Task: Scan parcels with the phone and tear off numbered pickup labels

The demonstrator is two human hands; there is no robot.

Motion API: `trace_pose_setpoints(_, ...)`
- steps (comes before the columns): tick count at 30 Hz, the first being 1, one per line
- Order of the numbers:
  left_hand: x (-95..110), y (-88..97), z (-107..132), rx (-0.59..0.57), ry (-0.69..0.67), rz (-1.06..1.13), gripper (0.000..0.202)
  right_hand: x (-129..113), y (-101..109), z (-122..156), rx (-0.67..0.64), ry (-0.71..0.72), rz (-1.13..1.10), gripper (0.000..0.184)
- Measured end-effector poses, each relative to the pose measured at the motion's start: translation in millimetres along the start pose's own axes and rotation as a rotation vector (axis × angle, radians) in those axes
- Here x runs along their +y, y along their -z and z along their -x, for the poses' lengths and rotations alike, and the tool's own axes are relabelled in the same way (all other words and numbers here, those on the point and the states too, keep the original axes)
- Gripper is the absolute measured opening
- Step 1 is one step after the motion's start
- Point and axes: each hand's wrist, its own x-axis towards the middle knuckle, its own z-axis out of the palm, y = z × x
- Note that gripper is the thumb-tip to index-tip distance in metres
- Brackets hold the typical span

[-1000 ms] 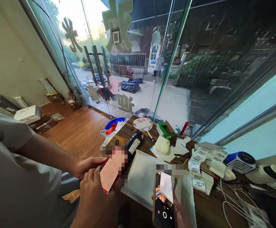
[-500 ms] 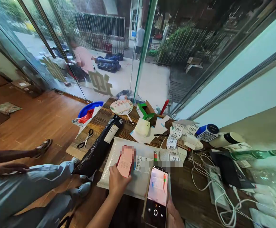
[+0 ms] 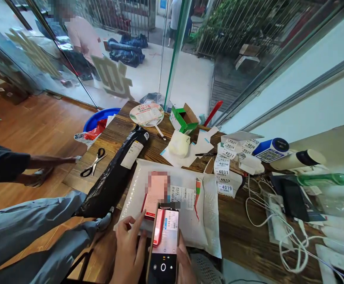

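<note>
My right hand (image 3: 185,254) is wrapped round a phone (image 3: 163,266) whose camera screen shows a label and a red edge. Beside it, my left hand (image 3: 132,244) holds nothing. Its fingers are apart, with the index fingertip at the lower left corner of a red-edged phone (image 3: 153,199). That second phone lies face up on a white bubble mailer (image 3: 186,228), its screen partly blurred. Right of the phone, a printed shipping label (image 3: 186,197) and a red and green mark (image 3: 197,193) show on the mailer.
A black wrapped parcel (image 3: 112,179) and scissors (image 3: 93,162) lie on the left of the wooden table. Number labels (image 3: 225,172), white cables (image 3: 266,213) and a green bottle (image 3: 326,179) crowd the right. Another person's legs (image 3: 41,232) stand at left, near a blue bin (image 3: 100,116).
My left hand has let go of the red-edged phone, which now lies on the mailer. My right hand has brought its phone leftward, close to it. The camera view has shifted.
</note>
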Motion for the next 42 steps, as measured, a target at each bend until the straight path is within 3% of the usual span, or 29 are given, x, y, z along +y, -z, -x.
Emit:
trace_pose_setpoints(4, -6, -5.2, -26, -0.198, 0.069, -0.099, 0.044, 7, 13, -6, 0.012, 0.039, -0.016, 0.114)
trace_pose_setpoints(7, -8, -7.0, -33, -0.182, 0.08, 0.039, 0.05, 6, 21, -5, 0.007, 0.061, 0.021, 0.114)
trace_pose_setpoints(9, -8, -0.1, -23, -0.194, 0.0, 0.282, 0.053, 4, 21, -2, -0.005, 0.053, 0.055, 0.119)
trace_pose_setpoints(11, -5, 10.1, -7, -0.285, -0.093, 0.558, 0.065, 3, 17, 0, -0.031, 0.036, 0.121, 0.123)
trace_pose_setpoints(13, -1, 18.8, 10, -0.365, -0.101, 0.666, 0.071, 4, 11, 1, -0.065, 0.02, 0.18, 0.12)
trace_pose_setpoints(16, 2, 23.8, 27, -0.325, -0.03, 0.518, 0.069, 8, 1, 1, -0.149, -0.005, 0.231, 0.11)
trace_pose_setpoints(20, -7, 21.0, 32, -0.28, -0.059, 0.363, 0.094, 10, -7, -3, -0.29, -0.015, 0.332, 0.1)
trace_pose_setpoints(25, -21, 18.0, 28, -0.216, -0.105, 0.207, 0.09, 11, -3, -12, -0.394, 0.023, 0.508, 0.083)
trace_pose_setpoints(29, -24, 19.0, 26, -0.22, -0.172, 0.185, 0.093, 13, 2, -17, -0.429, 0.074, 0.571, 0.086)
trace_pose_setpoints(35, -13, 23.0, 27, -0.235, 0.02, 0.278, 0.086, 15, 5, -21, -0.454, 0.075, 0.637, 0.088)
trace_pose_setpoints(42, -14, 23.1, 25, -0.238, 0.004, 0.248, 0.09, 15, 7, -24, -0.42, 0.073, 0.676, 0.094)
